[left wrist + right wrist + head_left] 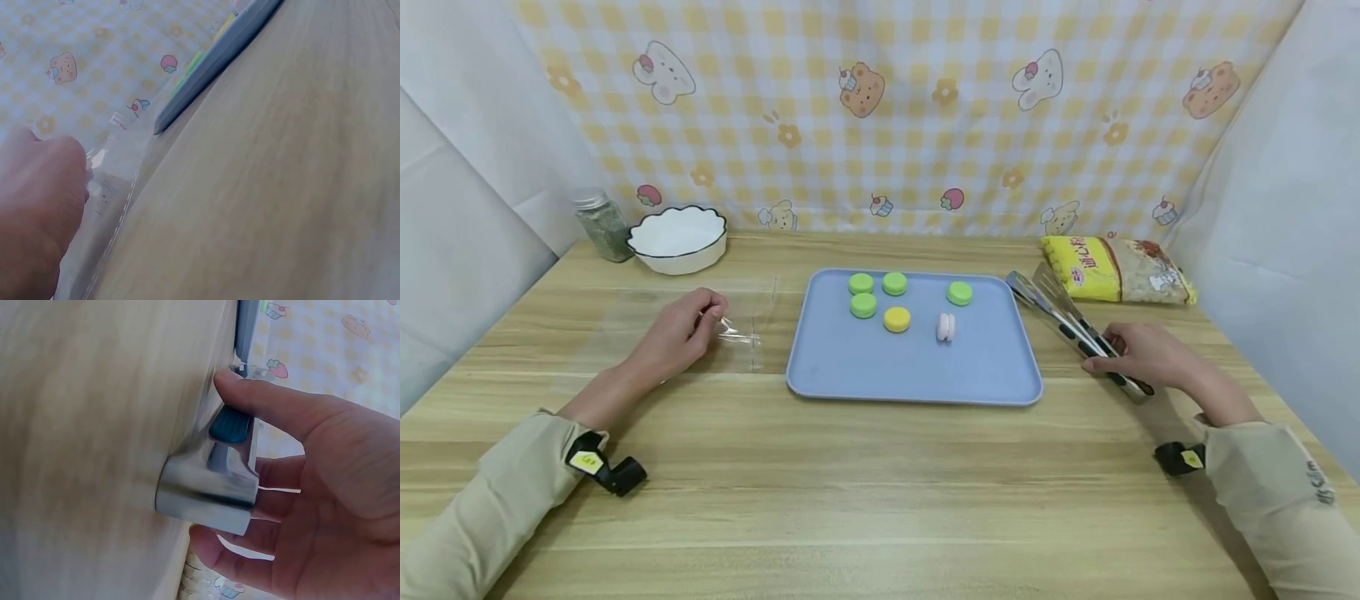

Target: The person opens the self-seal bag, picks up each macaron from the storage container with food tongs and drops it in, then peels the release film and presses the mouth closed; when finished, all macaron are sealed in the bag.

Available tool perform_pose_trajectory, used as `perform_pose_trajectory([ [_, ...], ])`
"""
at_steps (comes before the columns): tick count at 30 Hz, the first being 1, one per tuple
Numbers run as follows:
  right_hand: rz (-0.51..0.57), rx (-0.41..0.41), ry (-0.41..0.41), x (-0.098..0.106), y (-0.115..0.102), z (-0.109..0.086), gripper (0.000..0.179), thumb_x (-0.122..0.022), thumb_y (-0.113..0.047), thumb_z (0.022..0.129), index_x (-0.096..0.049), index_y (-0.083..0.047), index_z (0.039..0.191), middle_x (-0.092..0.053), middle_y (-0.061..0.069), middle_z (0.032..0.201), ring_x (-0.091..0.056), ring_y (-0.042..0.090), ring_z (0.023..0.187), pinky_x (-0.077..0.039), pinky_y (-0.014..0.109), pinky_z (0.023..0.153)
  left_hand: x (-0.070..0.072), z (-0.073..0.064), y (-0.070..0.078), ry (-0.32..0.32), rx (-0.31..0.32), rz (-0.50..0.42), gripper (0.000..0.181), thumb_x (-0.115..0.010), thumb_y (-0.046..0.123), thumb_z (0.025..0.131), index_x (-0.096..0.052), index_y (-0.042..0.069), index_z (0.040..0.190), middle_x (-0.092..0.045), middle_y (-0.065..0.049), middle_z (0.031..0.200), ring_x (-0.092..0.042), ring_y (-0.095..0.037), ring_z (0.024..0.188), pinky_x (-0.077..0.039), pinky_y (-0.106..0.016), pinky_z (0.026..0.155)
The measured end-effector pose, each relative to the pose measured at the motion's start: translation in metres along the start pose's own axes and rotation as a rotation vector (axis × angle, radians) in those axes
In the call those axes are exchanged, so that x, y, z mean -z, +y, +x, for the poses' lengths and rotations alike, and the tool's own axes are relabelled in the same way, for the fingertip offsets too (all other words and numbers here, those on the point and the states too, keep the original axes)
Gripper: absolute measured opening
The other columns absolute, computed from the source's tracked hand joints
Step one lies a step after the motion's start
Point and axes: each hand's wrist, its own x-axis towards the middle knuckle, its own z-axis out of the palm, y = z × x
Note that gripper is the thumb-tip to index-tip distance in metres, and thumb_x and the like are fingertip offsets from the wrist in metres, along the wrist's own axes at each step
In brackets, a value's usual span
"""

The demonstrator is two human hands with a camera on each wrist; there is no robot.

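My left hand pinches the edge of a clear plastic bag that lies flat on the table, left of a blue tray. In the left wrist view the transparent bag extends from the curled fingers. On the right, my right hand holds metal tongs by the handle end, thumb on one side and fingers on the other. The right wrist view shows the tongs' rounded metal end close up. Several green macarons, a yellow macaron and a pale pink macaron sit on the tray.
A white scalloped bowl and a glass jar stand at the back left. A yellow food packet lies at the back right, beyond the tongs. Behind the table hangs a checked curtain.
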Motion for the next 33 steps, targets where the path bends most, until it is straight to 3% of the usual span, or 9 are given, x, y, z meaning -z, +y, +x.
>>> perform_pose_trajectory([
  [4,-0.003,0.002,-0.008,0.001,0.0,0.0,0.04,-0.068,-0.041,0.083,-0.056,-0.003,0.082,-0.051,0.0,0.066,-0.043,0.015,0.057,-0.035,0.03,0.053,0.0,0.0,-0.001,0.004,0.012,0.017,0.011,-0.049,-0.009,0.09,-0.05,0.001,0.087,-0.044,-0.002,0.07,-0.04,-0.011,0.062,-0.032,-0.019,0.057],
  [11,-0.001,0.018,0.0,0.006,0.002,-0.002,0.036,-0.067,-0.037,0.085,-0.057,-0.002,0.086,-0.053,0.0,0.068,-0.044,0.015,0.058,-0.036,0.03,0.052,0.0,-0.001,-0.002,0.01,0.028,0.024,0.011,-0.059,-0.006,0.087,-0.053,0.003,0.091,-0.052,-0.001,0.072,-0.043,-0.009,0.06,-0.034,-0.017,0.053],
  [17,0.122,-0.029,-0.002,0.016,0.001,-0.006,0.038,-0.051,-0.03,0.097,-0.046,0.007,0.106,-0.049,0.006,0.065,-0.053,0.018,0.051,-0.046,0.033,0.046,-0.001,0.0,-0.002,0.03,0.005,-0.004,0.019,-0.066,-0.009,0.08,-0.056,-0.002,0.095,-0.054,-0.001,0.075,-0.047,-0.008,0.066,-0.038,-0.015,0.058],
  [21,0.066,0.0,0.086,0.023,-0.002,-0.009,0.042,-0.044,-0.032,0.099,-0.046,0.008,0.108,-0.047,0.007,0.065,-0.049,0.019,0.051,-0.04,0.032,0.045,-0.002,0.001,-0.002,0.053,-0.015,0.003,0.022,-0.069,-0.009,0.077,-0.06,-0.003,0.096,-0.054,-0.001,0.075,-0.047,-0.008,0.067,-0.038,-0.016,0.059],
  [27,-0.015,0.068,0.232,0.03,-0.013,-0.014,0.045,-0.049,-0.029,0.098,-0.048,0.013,0.112,-0.049,0.006,0.067,-0.04,0.018,0.054,-0.032,0.032,0.05,-0.002,0.001,-0.003,0.069,-0.033,0.026,0.013,-0.068,-0.009,0.078,-0.067,0.0,0.087,-0.058,-0.001,0.078,-0.047,-0.008,0.065,-0.037,-0.016,0.058],
  [33,-0.027,0.093,0.274,0.034,-0.028,-0.016,0.042,-0.051,-0.03,0.096,-0.049,0.009,0.113,-0.051,0.005,0.068,-0.041,0.017,0.053,-0.033,0.031,0.05,-0.001,0.001,-0.002,0.084,-0.037,0.021,0.012,-0.064,-0.01,0.08,-0.066,0.0,0.086,-0.057,-0.003,0.084,-0.047,-0.009,0.07,-0.037,-0.016,0.061],
])
